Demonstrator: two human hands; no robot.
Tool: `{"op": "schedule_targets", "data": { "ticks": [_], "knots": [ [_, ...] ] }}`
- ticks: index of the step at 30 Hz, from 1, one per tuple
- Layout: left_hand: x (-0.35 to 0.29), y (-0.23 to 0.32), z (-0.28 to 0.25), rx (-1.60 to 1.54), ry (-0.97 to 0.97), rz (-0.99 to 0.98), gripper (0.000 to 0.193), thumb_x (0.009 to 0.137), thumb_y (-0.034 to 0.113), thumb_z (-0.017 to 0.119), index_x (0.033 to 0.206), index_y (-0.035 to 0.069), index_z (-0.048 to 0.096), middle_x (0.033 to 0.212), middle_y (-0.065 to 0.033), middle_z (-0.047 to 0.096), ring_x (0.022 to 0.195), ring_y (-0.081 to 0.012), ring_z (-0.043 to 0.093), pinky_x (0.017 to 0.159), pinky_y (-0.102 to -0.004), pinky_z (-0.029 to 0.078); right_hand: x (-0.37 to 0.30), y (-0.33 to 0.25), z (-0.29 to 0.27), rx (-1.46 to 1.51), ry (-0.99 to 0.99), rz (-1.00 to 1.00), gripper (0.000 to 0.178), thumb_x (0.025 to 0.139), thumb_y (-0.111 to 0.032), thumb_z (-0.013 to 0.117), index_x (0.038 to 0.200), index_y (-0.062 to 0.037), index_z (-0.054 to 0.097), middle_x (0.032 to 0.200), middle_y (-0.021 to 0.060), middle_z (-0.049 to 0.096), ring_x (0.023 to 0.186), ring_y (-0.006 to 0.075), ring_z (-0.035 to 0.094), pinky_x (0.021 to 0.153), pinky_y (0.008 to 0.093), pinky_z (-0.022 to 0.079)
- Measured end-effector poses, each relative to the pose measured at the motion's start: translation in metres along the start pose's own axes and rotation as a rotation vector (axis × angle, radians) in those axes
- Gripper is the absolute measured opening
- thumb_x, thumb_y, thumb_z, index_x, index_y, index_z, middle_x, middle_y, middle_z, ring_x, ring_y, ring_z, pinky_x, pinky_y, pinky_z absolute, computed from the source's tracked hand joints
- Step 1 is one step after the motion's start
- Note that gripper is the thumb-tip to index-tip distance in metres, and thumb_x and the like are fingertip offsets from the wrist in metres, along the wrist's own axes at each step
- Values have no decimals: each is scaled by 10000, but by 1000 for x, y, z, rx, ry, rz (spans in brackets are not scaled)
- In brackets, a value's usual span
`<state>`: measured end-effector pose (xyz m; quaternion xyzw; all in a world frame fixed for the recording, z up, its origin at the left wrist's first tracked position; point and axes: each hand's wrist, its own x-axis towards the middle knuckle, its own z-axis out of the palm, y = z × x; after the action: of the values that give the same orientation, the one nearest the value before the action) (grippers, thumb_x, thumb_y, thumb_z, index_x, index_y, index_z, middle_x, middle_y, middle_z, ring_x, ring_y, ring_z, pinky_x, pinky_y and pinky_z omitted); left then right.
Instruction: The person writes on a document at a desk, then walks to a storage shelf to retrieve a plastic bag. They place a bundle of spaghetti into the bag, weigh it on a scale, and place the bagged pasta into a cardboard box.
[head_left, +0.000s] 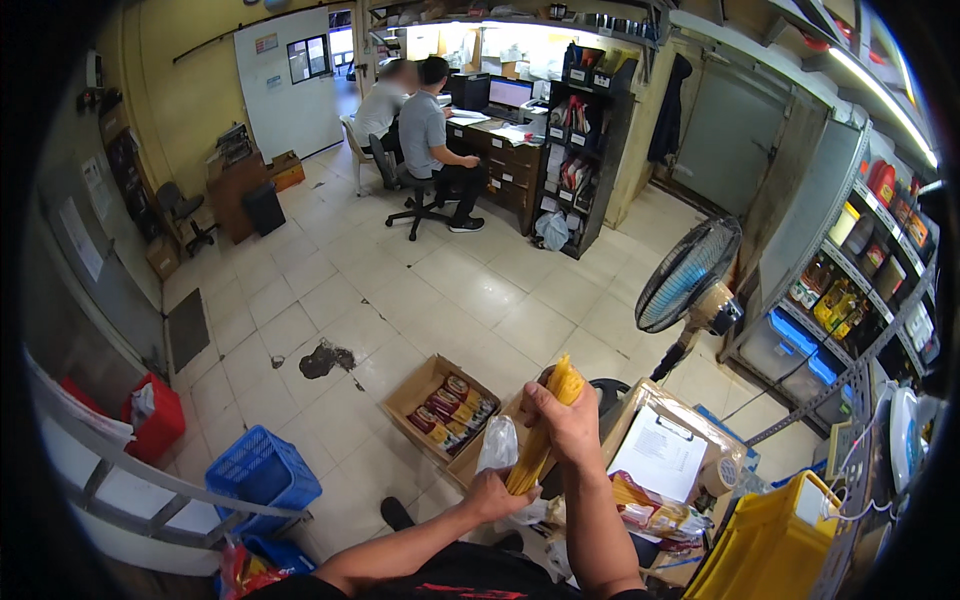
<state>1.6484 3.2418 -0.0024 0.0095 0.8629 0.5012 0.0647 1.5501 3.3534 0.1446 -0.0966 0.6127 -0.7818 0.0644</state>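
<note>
In front of my body I hold a bundle of dry spaghetti (536,458), tilted with its upper end to the right. My right hand (568,412) is wrapped round the upper part. Lower down, my left hand (488,496) grips the bottom end. A clear plastic bag (498,446) stands just beyond my left hand; whether they touch, I cannot tell. Left of it, an open cardboard box (404,394) on the floor holds several packets (452,408). To the right of my right forearm lies a pasta packet (650,510), beside a clipboard with paper (656,452) on a carton.
A tape roll (719,474) sits by the clipboard. A yellow crate (760,545) stands at the near right, a pedestal fan (690,280) beyond. Blue crates (262,478) are at the left. Two people (428,135) sit at a far desk. Stocked shelves (850,270) line the right.
</note>
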Motion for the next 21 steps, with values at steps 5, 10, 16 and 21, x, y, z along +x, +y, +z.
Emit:
{"op": "schedule_targets", "data": {
  "ticks": [5, 10, 16, 21],
  "knots": [
    [-27, -58, -72, -240, -276, -71, 430, 846, 434, 743, 908, 9, 718, 775, -132, 725, 715, -253, 708, 714, -371, 540, 26, 48, 66, 102, 8, 83, 281, 845, -147, 748, 995, -8, 555, 709, 65, 589, 551, 173, 579, 530, 307, 509],
    [-68, -117, -169, -399, -336, -169, 366, 899, 389, 725, 917, 24, 709, 783, -54, 730, 735, -153, 701, 719, -327, 549, 41, 115, 178, 181, -72, 194, 417, 848, -178, 741, 1148, -7, 506, 785, 74, 587, 595, 190, 599, 537, 333, 525],
    [-117, -183, -265, -562, -399, -218, 265, 928, 283, 727, 972, 27, 671, 829, -49, 716, 775, -135, 679, 732, -300, 536, 22, 191, 277, 787, -392, 500, 335, 890, -184, 703, 1142, -54, 524, 787, 44, 547, 699, 194, 581, 654, 388, 523],
    [-129, -231, -321, -709, -367, -199, 325, 913, 329, 741, 985, 18, 681, 894, -60, 712, 829, -130, 673, 758, -299, 539, 25, 222, 362, 860, -758, 691, 234, 910, -138, 679, 1075, -86, 522, 723, 16, 488, 637, 164, 526, 650, 368, 499]
  ]
}}
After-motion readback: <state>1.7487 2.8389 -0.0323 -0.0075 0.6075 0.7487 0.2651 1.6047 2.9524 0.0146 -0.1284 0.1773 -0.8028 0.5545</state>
